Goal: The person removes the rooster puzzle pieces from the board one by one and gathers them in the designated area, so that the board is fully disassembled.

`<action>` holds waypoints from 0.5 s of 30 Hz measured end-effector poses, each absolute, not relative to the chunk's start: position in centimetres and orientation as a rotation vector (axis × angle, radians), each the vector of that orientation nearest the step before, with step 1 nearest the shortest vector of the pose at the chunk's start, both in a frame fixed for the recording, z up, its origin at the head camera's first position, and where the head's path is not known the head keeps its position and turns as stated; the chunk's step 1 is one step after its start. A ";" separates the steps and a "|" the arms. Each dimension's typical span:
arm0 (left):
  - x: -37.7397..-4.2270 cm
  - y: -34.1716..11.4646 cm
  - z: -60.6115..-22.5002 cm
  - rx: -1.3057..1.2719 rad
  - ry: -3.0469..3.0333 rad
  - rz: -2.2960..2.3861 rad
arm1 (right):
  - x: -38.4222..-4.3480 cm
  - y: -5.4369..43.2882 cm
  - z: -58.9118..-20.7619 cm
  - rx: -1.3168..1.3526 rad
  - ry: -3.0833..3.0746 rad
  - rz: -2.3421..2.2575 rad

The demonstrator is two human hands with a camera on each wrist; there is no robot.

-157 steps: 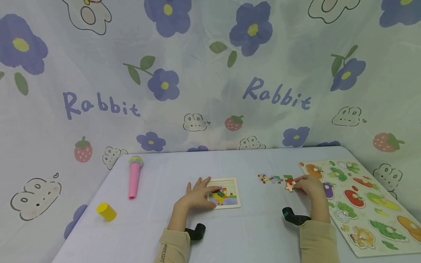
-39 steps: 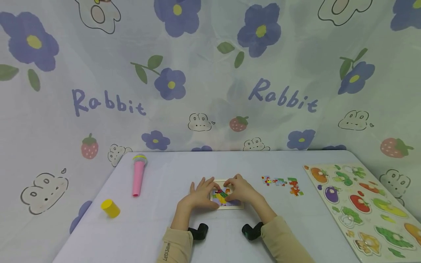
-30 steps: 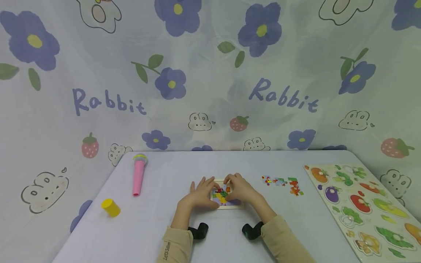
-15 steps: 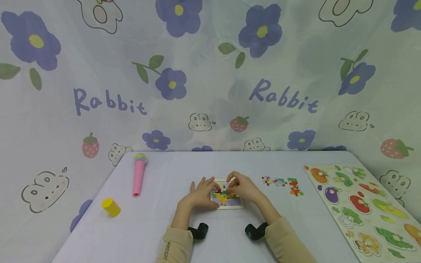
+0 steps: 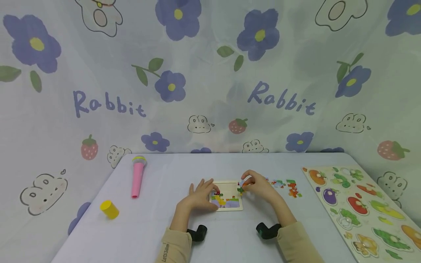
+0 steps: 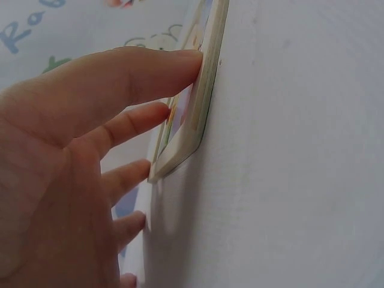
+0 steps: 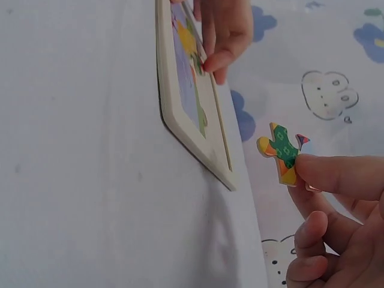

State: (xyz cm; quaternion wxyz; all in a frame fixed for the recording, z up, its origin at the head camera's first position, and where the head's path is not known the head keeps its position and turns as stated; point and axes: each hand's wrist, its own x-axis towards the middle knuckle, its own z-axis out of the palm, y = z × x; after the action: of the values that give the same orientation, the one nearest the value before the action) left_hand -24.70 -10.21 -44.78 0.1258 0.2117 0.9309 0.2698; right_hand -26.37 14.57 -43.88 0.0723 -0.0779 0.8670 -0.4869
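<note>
A small wooden puzzle tray (image 5: 227,182) lies on the table with a yellow, purple and green picture (image 5: 227,203) along its lower part. Bare wood shows in its upper right. My left hand (image 5: 197,196) rests at the tray's left side, fingers spread. In the left wrist view its thumb (image 6: 162,69) presses the tray's edge. Just off the tray's right edge, my right hand (image 5: 261,187) pinches a jigsaw piece (image 7: 283,150) between thumb and finger. That piece is green and yellow, held up in the air in the right wrist view.
Several loose jigsaw pieces (image 5: 292,188) lie right of the tray, partly behind my right hand. A vegetable knob board (image 5: 371,219) fills the table's right side. To the left are a pink toy microphone (image 5: 137,179) and a yellow cylinder (image 5: 109,209). A printed curtain hangs behind.
My right hand first left a piece in the row at right, then reached to the tray. It has now lifted another piece out and moved right. My left hand stays on the tray.
</note>
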 end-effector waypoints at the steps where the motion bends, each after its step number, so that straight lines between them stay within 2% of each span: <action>1: -24.7 -10.2 -44.8 0.618 2.711 0.788 | -26.4 14.9 -43.9 -0.219 2.609 -1.463; 15: -24.6 -10.2 -44.7 0.617 2.716 0.786 | -26.0 18.7 -43.0 -0.167 2.628 -1.526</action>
State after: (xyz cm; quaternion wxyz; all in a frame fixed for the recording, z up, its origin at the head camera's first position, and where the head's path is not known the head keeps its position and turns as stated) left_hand -24.56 -10.19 -44.70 0.1235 0.2117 0.9313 0.2695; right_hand -25.98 18.71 -43.00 0.0489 -0.0546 0.8625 -0.5007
